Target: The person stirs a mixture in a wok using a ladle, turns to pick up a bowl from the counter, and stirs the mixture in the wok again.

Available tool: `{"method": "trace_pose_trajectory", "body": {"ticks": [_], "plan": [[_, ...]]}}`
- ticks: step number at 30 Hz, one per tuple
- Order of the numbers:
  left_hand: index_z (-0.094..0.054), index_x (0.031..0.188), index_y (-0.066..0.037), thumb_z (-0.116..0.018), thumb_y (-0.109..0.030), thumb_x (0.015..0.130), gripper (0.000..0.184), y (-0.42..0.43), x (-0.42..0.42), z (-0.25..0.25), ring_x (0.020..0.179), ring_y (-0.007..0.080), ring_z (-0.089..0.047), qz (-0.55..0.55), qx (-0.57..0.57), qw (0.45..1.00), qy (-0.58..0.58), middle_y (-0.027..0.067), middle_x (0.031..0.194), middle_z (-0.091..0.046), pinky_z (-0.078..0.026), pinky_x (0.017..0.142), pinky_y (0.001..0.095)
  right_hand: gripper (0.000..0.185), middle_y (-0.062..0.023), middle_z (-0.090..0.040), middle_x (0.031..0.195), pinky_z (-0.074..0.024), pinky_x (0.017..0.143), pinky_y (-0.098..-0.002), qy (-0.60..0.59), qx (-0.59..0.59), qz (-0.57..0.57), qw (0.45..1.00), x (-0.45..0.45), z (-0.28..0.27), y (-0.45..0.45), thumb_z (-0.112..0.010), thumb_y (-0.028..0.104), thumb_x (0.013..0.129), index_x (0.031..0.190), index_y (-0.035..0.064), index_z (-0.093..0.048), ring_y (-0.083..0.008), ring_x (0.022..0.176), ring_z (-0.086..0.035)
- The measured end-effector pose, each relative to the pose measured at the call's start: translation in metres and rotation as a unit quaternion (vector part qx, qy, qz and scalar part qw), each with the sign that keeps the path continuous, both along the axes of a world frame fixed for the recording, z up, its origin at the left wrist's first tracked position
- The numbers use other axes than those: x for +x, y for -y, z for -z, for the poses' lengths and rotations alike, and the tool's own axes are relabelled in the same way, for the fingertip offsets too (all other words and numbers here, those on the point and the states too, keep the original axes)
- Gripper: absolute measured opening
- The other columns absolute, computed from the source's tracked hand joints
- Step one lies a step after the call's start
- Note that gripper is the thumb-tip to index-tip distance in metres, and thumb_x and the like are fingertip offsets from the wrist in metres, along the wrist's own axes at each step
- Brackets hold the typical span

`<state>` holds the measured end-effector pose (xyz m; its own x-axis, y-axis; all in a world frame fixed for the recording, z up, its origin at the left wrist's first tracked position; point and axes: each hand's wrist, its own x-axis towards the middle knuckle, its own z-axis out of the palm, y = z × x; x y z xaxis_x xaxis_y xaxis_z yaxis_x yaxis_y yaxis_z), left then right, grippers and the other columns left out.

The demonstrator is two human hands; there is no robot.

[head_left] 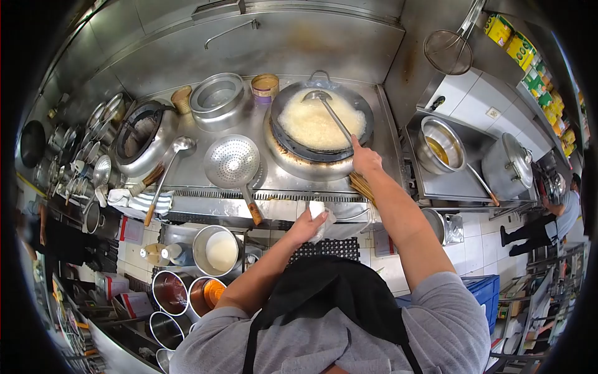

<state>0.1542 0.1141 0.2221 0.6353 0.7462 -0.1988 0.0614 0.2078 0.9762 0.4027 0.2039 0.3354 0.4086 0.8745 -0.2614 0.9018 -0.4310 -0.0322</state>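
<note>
While pale yellow foam (302,128) fills the dark round metal wok (288,93), the right hand (367,161) grips a long grey metal ladle (337,119)

Well left of the wok, a shiny metal ladle with a wooden handle (166,177) lies on the stainless-steel range (381,118). Nearer the wok on that side rests a round perforated metal skimmer (232,162). In front of the wok, the left hand (303,227) has thumb and fingers clamped on a crumpled white wad (318,218), perhaps cloth or paper. With its head in the foam, the long grey metal ladle slants toward the wok's front right, where the right hand's fingers are clamped on its handle, forefinger stretched along it. Just in front of the wok lies a tan bundle of thin sticks (361,185). Right of the wok stand a wide silvery metal bowl (436,128) and, farther off, a tall lidded metal pot (506,169).
</note>
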Motion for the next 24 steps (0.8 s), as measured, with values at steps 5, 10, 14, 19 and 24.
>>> {"method": "trace_pose_trajectory", "body": {"ticks": [5, 10, 14, 19, 24], "plan": [[-0.053, 0.120, 0.001, -0.056, -0.028, 0.099, 0.036, 0.009, -0.017, 0.002, 0.097, 0.0151, -0.056, -0.008, -0.024, 1.000, -0.010, 0.0073, 0.106, -0.062, -0.046, 0.087, 0.0316, 0.065, -0.0232, -0.060, 0.125, -0.0473, 0.098, -0.0459, -0.020, 0.009, 0.001, 1.000, -0.006, 0.010, -0.002, -0.036, 0.011, 0.096, 0.156, 0.0239, -0.013, -0.0366, 0.114, -0.061], [-0.049, 0.129, -0.002, -0.056, -0.028, 0.099, 0.040, 0.012, -0.039, 0.019, 0.100, 0.0150, -0.056, -0.030, -0.034, 0.999, -0.005, 0.0065, 0.115, -0.061, -0.046, 0.087, 0.0316, 0.067, -0.0236, -0.061, 0.123, -0.0467, 0.097, -0.0470, -0.039, 0.002, 0.006, 0.999, -0.005, 0.024, 0.022, -0.036, 0.012, 0.096, 0.156, 0.0238, -0.010, -0.0375, 0.114, -0.061], [-0.051, 0.126, -0.001, -0.055, -0.030, 0.100, 0.039, 0.013, -0.045, 0.024, 0.098, 0.0148, -0.058, -0.038, -0.066, 0.997, -0.016, 0.0059, 0.110, -0.063, -0.046, 0.086, 0.0313, 0.070, -0.0239, -0.062, 0.121, -0.0467, 0.097, -0.0476, -0.046, -0.014, -0.007, 0.999, 0.001, 0.026, 0.043, -0.039, 0.012, 0.095, 0.156, 0.0241, -0.007, -0.0382, 0.114, -0.061], [-0.051, 0.125, 0.000, -0.055, -0.030, 0.099, 0.039, 0.011, -0.039, 0.019, 0.097, 0.0148, -0.057, -0.035, -0.051, 0.997, -0.043, 0.0072, 0.109, -0.063, -0.046, 0.085, 0.0312, 0.076, -0.0252, -0.062, 0.120, -0.0479, 0.095, -0.0481, -0.061, -0.023, -0.006, 0.998, -0.004, 0.018, 0.072, -0.045, 0.010, 0.091, 0.156, 0.0228, -0.006, -0.0393, 0.110, -0.062], [-0.053, 0.124, 0.000, -0.055, -0.031, 0.099, 0.039, 0.011, -0.032, 0.013, 0.098, 0.0150, -0.057, 0.004, -0.040, 0.998, -0.054, 0.0072, 0.110, -0.062, -0.046, 0.086, 0.0317, 0.080, -0.0273, -0.062, 0.118, -0.0505, 0.090, -0.0485, -0.051, -0.047, -0.024, 0.997, 0.004, 0.028, 0.093, -0.045, 0.007, 0.088, 0.156, 0.0194, -0.004, -0.0409, 0.105, -0.064]]}}
